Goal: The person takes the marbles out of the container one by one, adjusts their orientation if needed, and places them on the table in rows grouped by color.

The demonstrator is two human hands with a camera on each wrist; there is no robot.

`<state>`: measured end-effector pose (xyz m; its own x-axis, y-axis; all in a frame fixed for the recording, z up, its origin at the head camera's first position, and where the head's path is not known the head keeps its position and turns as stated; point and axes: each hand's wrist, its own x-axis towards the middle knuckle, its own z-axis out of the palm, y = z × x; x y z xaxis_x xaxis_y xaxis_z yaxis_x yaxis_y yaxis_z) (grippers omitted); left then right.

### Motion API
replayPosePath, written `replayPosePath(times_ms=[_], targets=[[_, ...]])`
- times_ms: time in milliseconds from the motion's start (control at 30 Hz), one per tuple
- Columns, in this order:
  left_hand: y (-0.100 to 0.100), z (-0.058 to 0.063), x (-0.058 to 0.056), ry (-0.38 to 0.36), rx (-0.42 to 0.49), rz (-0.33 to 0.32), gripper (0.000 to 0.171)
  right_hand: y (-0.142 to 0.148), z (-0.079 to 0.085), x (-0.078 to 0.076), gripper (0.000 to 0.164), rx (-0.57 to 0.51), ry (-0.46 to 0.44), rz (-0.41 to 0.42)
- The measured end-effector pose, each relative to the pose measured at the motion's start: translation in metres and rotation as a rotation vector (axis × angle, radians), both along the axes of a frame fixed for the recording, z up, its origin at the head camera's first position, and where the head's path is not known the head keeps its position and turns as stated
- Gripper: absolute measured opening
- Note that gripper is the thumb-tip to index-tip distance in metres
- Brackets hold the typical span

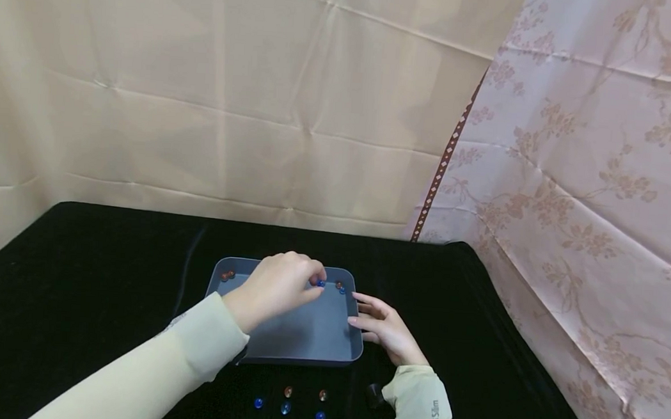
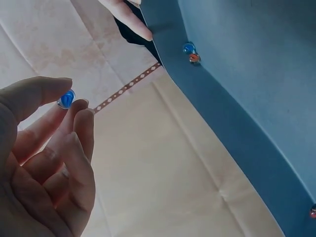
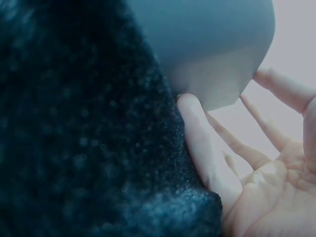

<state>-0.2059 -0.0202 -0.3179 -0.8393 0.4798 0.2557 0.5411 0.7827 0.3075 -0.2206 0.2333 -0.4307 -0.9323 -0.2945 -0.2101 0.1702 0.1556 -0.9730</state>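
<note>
Pinching a blue marble [image 1: 321, 283] near the far rim of the tray [image 1: 317, 327]

From afar, I saw the left hand [image 1: 280, 286] at lower middle of the head view, thumb and finger parted only by the round marble they gripped. Two other marbles [image 1: 339, 286] lay in the tray, just right of it. The right hand [image 1: 384, 331], lower right, held nothing; its extended fingers touched the tray's right wall.

Head view: forward and down over the bench [image 1: 451, 300]. Wrist views: close on left hand [image 1: 277, 288] and right hand [image 1: 390, 333]. All share the tray [image 1: 317, 327].
</note>
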Motion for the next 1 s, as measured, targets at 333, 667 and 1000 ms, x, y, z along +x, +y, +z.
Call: replayPosePath(times_ms=[333, 667, 1000], targets=[[-0.013, 0.002, 0.019, 0.056, -0.004, -0.071, 0.013, -0.002, -0.001, 0.000, 0.060, 0.001, 0.006, -0.002], [-0.028, -0.009, 0.035, 0.078, 0.008, -0.114, 0.011, -0.002, -0.002, -0.001, 0.060, 0.000, 0.024, -0.005], [-0.039, -0.016, 0.046, 0.087, -0.019, -0.174, 0.012, -0.001, 0.000, 0.000, 0.060, 0.004, 0.004, -0.009]])
